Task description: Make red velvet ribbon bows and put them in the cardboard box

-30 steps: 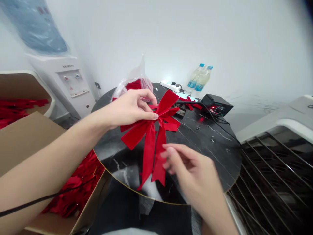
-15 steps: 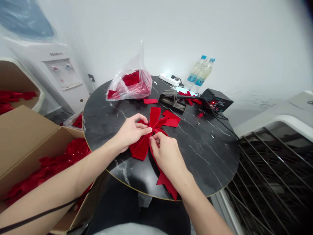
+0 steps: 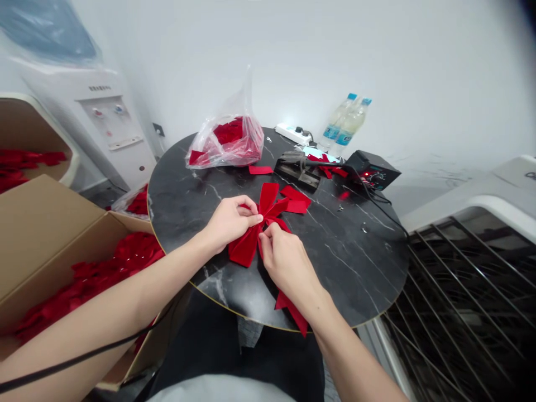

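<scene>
1. Head view, far left: an open cardboard box (image 3: 54, 240) held a heap of red ribbon (image 3: 121, 259), and a white water dispenser (image 3: 111, 125) stood behind it.
2. A clear plastic bag (image 3: 205, 148) with red ribbon inside sat at the back of the round black worktop (image 3: 347, 251).
3. The left hand (image 3: 232, 223) was narrowed to a pinch, thumb and forefinger holding the red bow near its middle.
4. The bow (image 3: 274, 209) was at the front centre of the worktop, between the two hands; one loop pointed away from the person, another toward the near left.
5. The right hand (image 3: 285, 254) was also pinched, fingertips on the bow just beside the left thumb; pointed ribbon tails (image 3: 291, 312) showed beneath it, reaching the worktop's near edge.
6. Short red strips (image 3: 297, 206) lay just beyond the bow, with a black stand (image 3: 297, 170) behind them.
7. Two bottles (image 3: 343, 128) stood at the back, near a black control box (image 3: 374, 173) with a lit red light.
8. Far right: a white frame (image 3: 481, 198) with metal bars.
</scene>
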{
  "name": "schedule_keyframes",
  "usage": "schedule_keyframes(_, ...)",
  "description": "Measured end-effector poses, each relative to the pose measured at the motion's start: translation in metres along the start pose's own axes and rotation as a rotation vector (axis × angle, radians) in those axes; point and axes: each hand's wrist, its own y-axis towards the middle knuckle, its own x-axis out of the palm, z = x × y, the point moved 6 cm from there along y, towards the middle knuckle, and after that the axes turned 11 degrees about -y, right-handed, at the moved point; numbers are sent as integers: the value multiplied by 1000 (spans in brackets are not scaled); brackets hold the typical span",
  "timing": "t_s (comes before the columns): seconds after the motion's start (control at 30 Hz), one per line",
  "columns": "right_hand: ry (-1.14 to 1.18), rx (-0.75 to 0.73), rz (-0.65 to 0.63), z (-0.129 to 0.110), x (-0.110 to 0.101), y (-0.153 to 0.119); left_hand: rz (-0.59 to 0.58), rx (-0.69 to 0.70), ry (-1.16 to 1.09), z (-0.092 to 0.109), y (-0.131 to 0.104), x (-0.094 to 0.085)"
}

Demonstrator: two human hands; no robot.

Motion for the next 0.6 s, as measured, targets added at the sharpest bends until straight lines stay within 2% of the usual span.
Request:
schedule_keyframes(0.17,45,-1,-4,4,0,-1,-12,8,2,-2,1,-1)
schedule_keyframes(0.3,100,-3,3,6,-10,3,-38,44,4,6,-3,-3)
schedule_keyframes(0.47,134,-50,77,-1,-32,6,-91,158,46,41,-19,-2)
schedule_keyframes(0.6,183,-90,241,-11,-49,-3,-129,274,145,76,-33,3)
